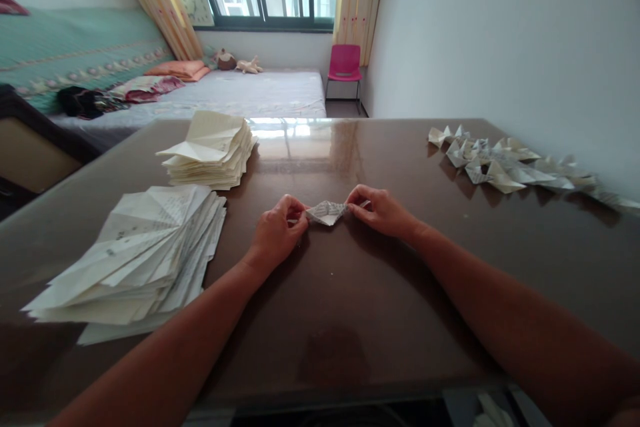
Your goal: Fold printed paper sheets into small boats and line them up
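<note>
Between my two hands is a small folded paper boat (327, 213) made from printed paper, held just over the brown tabletop. My left hand (280, 230) pinches its left tip between thumb and fingers. The right tip is pinched by my right hand (377, 209) in the same way. To the left lies a fanned stack of creased printed sheets (145, 247), and behind it a thicker pile of yellowish creased paper (213, 150). Several finished-looking folded paper boats (500, 160) stand grouped at the right, against the wall side.
The glossy brown table (400, 333) reflects the window. Past its far edge are a bed (280, 90) with pillows and soft toys, and a pink chair (345, 63). A dark-edged chair back (35, 147) stands at the left, and a white wall (500, 40) at the right.
</note>
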Demonstrator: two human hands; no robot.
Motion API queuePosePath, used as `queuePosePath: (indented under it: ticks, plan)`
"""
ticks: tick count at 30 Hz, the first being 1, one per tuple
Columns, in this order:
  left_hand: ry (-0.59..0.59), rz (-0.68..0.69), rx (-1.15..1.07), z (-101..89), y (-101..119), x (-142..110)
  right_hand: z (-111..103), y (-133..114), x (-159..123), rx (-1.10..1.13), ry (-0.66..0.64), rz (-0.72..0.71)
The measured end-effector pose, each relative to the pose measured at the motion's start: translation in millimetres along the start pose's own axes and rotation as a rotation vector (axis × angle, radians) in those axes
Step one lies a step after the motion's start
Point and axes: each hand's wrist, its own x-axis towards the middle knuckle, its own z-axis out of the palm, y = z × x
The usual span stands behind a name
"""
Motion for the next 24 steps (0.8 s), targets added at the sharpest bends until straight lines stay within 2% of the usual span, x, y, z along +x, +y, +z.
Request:
queuePosePath:
  ticks: [7, 11, 13, 15, 19, 24]
  plan:
    - [-0.009, 0.034, 0.103, 0.9, 0, -2, 1, 2, -1, -0.075, -0.003, -0.065]
    - [-0.014, 0.030, 0.159, 1.0, 1, -4, -2, -9, -3, -0.143, 0.036, -0.305]
    - [-0.025, 0.034, 0.183, 0.9, 2, -5, -4, -16, -5, -0.195, 0.009, -0.429]
    - [-0.036, 0.038, 0.203, 0.7, 4, -5, -5, -23, -7, -0.261, -0.036, -0.494]
    - [-0.042, 0.044, 0.222, 0.9, 6, -6, -3, -24, -10, -0.377, -0.101, -0.512]
    - [-0.060, 0.053, 0.216, 2.0, 7, -6, -1, -10, -6, -0.285, -0.089, -0.437]
